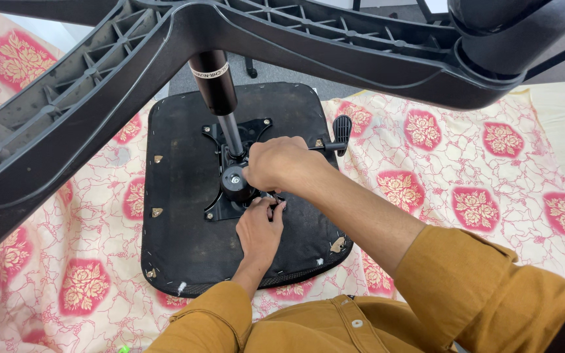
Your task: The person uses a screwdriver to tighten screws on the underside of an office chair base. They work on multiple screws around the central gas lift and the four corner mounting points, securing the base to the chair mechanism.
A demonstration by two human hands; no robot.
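A black chair seat [184, 235] lies upside down on a floral cloth. A black metal mechanism plate [220, 208] is fixed at its middle, with a round black knob [234, 180] and a gas cylinder [214, 82] rising toward me. My right hand [281, 163] is curled into a fist over the plate, just right of the knob. A thin dark tool tip [272, 195] shows under the fist. My left hand [259, 230] rests on the seat below, its fingertips pinched at that tip by the plate's lower right corner.
The chair's black star base [67, 111] spans the top of the view close to the camera, with a caster [511, 33] at the upper right. A black lever handle [341, 127] sticks out to the plate's right. The cream and red floral cloth [465, 170] covers the floor.
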